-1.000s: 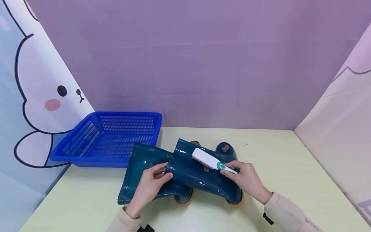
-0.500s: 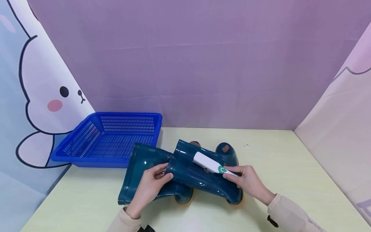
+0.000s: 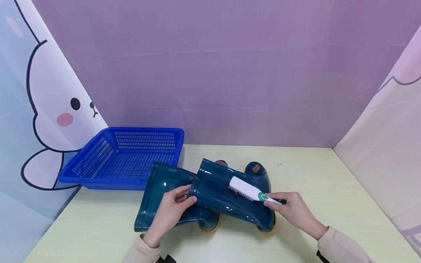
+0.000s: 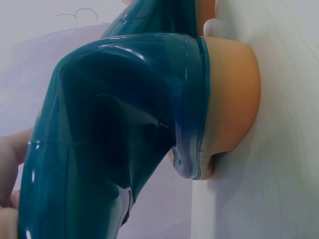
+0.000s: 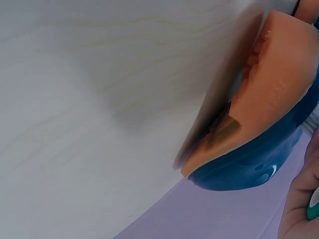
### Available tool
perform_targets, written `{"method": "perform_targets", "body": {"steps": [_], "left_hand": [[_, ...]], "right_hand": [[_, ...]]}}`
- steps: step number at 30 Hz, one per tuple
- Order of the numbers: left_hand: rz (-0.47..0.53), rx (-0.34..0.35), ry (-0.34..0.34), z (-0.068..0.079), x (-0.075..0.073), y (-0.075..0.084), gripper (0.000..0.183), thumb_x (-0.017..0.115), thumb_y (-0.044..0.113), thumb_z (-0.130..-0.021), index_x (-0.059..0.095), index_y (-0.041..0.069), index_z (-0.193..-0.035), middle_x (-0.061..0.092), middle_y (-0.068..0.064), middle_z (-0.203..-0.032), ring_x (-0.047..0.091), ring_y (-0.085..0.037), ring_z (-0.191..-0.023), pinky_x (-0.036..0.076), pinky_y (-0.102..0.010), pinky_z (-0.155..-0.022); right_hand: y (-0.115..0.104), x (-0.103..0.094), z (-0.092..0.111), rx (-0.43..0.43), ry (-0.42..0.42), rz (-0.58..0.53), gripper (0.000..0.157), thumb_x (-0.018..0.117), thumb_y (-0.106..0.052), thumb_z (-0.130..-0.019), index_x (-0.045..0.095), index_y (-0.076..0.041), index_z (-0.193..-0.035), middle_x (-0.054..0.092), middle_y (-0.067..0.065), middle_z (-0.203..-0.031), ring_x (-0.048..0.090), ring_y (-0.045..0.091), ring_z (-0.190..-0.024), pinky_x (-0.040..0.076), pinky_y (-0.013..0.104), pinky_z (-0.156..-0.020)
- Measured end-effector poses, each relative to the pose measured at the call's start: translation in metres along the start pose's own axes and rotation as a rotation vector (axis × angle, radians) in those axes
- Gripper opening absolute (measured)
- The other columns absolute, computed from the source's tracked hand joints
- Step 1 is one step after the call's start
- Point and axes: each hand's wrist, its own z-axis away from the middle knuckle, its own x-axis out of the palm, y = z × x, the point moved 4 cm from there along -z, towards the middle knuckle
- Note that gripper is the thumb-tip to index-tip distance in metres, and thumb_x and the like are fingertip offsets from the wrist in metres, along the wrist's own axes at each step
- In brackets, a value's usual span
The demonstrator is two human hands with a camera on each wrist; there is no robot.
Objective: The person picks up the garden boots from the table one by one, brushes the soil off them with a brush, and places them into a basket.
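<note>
Two glossy teal rubber boots with orange soles lie on the table with their shafts toward the left. The right boot (image 3: 227, 204) overlaps the left boot (image 3: 164, 182). My left hand (image 3: 171, 208) grips the right boot's top edge, thumb on the outside; some of its fingers are hidden. In my right hand (image 3: 292, 208) is the handle of a white brush (image 3: 245, 188) with a green mark, its bristles down against the right boot's shaft. A small brown smudge shows partly under the bristles, and a brown patch (image 3: 255, 168) is on the right boot's far end.
A blue perforated plastic basket (image 3: 121, 181) stands behind the boots at the left. The pale table (image 3: 329, 190) extends to the right. Purple cloth (image 3: 230, 73) hangs at the back, with printed sheets on both sides.
My right hand has moved the brush right and slightly down along the boot's shaft. The left hand and both boots have stayed put.
</note>
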Motion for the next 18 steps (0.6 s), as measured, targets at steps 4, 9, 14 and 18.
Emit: {"method": "perform_targets", "body": {"steps": [4, 9, 14, 18], "left_hand": [[-0.002, 0.002, 0.006, 0.001, 0.000, 0.000, 0.043, 0.065, 0.024, -0.083, 0.057, 0.006, -0.122, 0.062, -0.014, -0.115, 0.063, -0.025, -0.099, 0.052, -0.037, -0.082], [0.015, 0.008, 0.003, 0.002, -0.001, -0.001, 0.042, 0.065, 0.022, -0.083, 0.057, 0.007, -0.121, 0.063, -0.014, -0.113, 0.063, -0.024, -0.099, 0.052, -0.036, -0.083], [0.027, 0.016, 0.010, 0.002, -0.001, -0.001, 0.041, 0.065, 0.021, -0.083, 0.058, 0.008, -0.121, 0.064, -0.012, -0.111, 0.064, -0.022, -0.096, 0.052, -0.036, -0.082], [0.031, 0.007, 0.009, 0.002, 0.000, -0.001, 0.040, 0.065, 0.021, -0.083, 0.058, 0.008, -0.121, 0.065, -0.011, -0.110, 0.064, -0.021, -0.095, 0.052, -0.036, -0.082]], "right_hand": [[0.003, 0.000, 0.000, 0.009, 0.015, -0.013, 0.028, 0.069, -0.027, -0.079, 0.070, -0.010, -0.101, 0.069, 0.009, -0.098, 0.053, 0.006, -0.066, 0.039, 0.018, -0.047], [-0.003, 0.003, -0.005, 0.038, 0.057, -0.065, 0.031, 0.068, -0.029, -0.079, 0.070, -0.008, -0.102, 0.068, 0.010, -0.099, 0.055, 0.008, -0.066, 0.041, 0.017, -0.049], [-0.015, 0.007, -0.015, 0.016, 0.078, -0.081, 0.034, 0.069, -0.029, -0.079, 0.069, -0.006, -0.103, 0.068, 0.012, -0.098, 0.056, 0.007, -0.065, 0.045, 0.018, -0.052], [-0.019, 0.011, -0.017, -0.001, 0.054, -0.050, 0.028, 0.069, -0.025, -0.079, 0.070, -0.008, -0.102, 0.069, 0.010, -0.097, 0.057, 0.006, -0.065, 0.047, 0.017, -0.054]]}}
